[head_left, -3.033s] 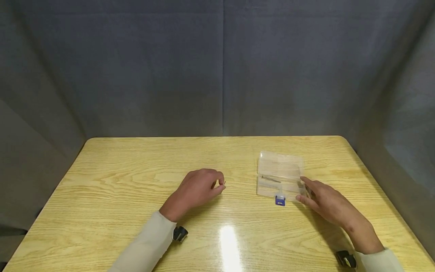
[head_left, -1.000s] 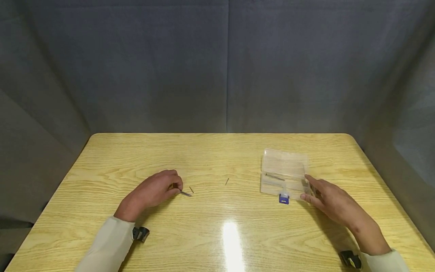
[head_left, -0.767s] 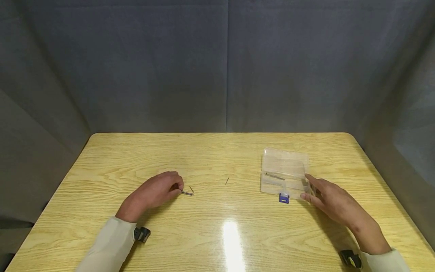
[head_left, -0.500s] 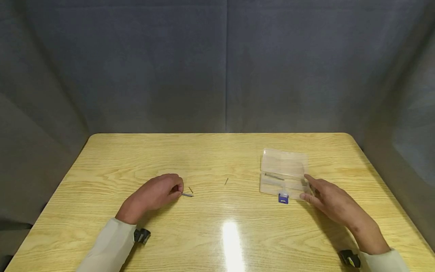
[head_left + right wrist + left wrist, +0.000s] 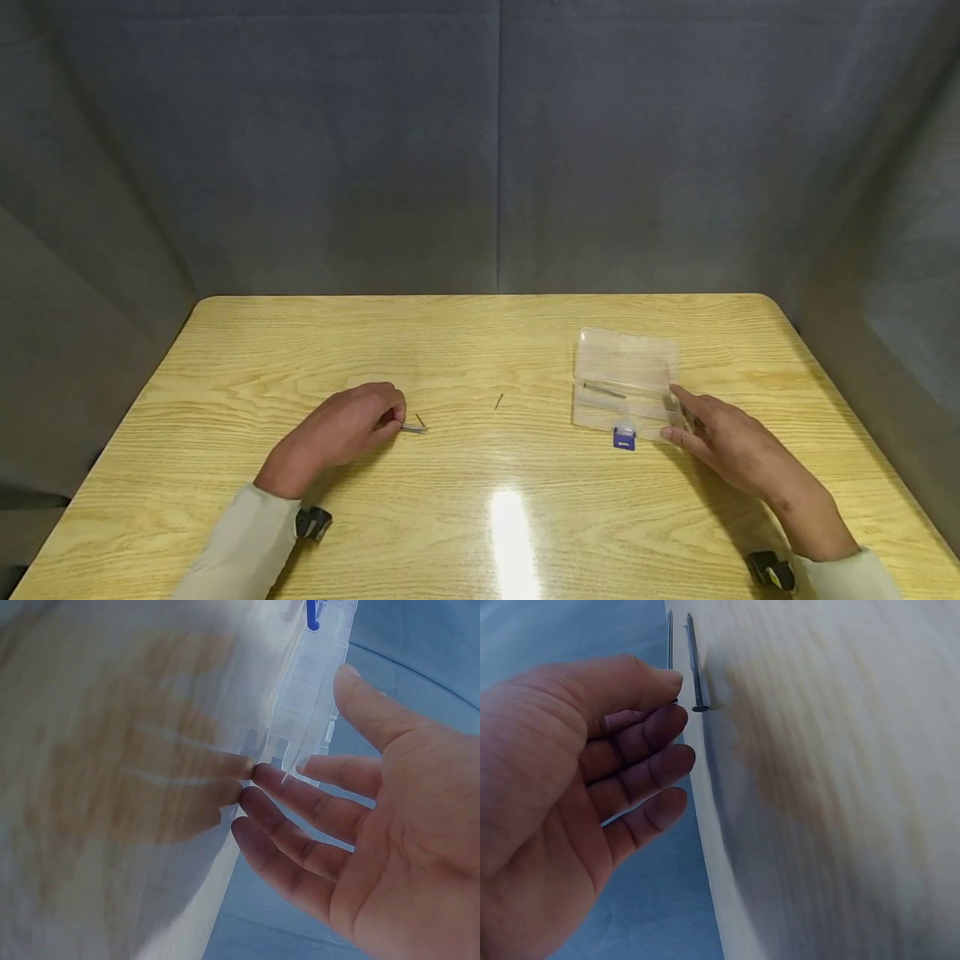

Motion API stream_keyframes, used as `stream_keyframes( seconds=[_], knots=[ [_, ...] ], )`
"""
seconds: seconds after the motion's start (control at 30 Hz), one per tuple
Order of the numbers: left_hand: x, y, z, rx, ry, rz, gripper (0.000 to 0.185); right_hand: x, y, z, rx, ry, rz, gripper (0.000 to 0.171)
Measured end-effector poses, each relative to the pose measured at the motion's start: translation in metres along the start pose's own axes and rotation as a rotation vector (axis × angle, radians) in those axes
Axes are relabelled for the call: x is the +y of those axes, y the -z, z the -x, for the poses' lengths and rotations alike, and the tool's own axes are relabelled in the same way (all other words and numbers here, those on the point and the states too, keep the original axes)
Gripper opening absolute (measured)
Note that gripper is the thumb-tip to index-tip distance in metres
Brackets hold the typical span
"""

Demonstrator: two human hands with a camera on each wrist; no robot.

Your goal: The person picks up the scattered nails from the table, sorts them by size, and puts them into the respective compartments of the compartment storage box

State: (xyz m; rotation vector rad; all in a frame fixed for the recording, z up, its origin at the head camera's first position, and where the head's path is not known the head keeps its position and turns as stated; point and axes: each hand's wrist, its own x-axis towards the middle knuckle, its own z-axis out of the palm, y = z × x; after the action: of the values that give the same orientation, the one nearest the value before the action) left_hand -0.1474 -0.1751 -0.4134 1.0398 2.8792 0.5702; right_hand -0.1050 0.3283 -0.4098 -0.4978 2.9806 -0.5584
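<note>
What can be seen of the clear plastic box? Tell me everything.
The clear plastic box is a small, flat, transparent case with its lid open, lying on the right part of the wooden table. A blue latch sits at its near edge, and one thin nail lies inside. The right hand touches its right end with straight fingers.
</note>
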Motion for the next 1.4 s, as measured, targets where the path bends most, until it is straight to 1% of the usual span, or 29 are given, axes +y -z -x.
stream_keyframes(
  seconds=[0.13, 0.3, 0.53, 0.73, 0.87, 1.03, 1.17, 1.3, 1.4],
  knots=[
    [0.005, 0.002, -0.003, 0.009, -0.02, -0.018, 0.02, 0.002, 0.0, 0.001, 0.0, 0.006, -0.002, 0.069],
    [0.01, 0.005, -0.006, 0.01, -0.021, -0.04, 0.021, 0.001, 0.0, 0.001, 0.007, 0.019, -0.006, 0.067],
    [0.019, 0.005, -0.014, -0.01, -0.052, -0.046, 0.023, 0.0, -0.001, 0.001, 0.009, 0.017, 0.011, 0.067],
    [0.031, 0.004, -0.029, 0.009, -0.07, -0.057, 0.024, 0.001, -0.001, 0.001, 0.007, 0.01, 0.013, 0.067],
    [0.039, 0.003, -0.041, 0.001, -0.09, -0.048, 0.025, 0.002, -0.001, 0.0, 0.009, 0.008, 0.009, 0.068],
    [0.048, 0.0, -0.055, -0.017, -0.115, -0.023, 0.028, 0.002, -0.002, -0.001, 0.009, 0.012, -0.004, 0.067],
    [0.054, -0.003, -0.064, -0.016, -0.133, -0.013, 0.028, 0.002, -0.002, 0.0, 0.009, 0.009, -0.007, 0.067],
    [0.06, -0.006, -0.072, -0.017, -0.136, 0.006, 0.029, 0.001, -0.001, 0.001, 0.012, 0.012, -0.002, 0.067],
    [0.064, -0.006, -0.077, -0.017, -0.143, 0.04, 0.028, 0.0, 0.0, 0.0, 0.006, 0.011, -0.005, 0.067]
  ],
)
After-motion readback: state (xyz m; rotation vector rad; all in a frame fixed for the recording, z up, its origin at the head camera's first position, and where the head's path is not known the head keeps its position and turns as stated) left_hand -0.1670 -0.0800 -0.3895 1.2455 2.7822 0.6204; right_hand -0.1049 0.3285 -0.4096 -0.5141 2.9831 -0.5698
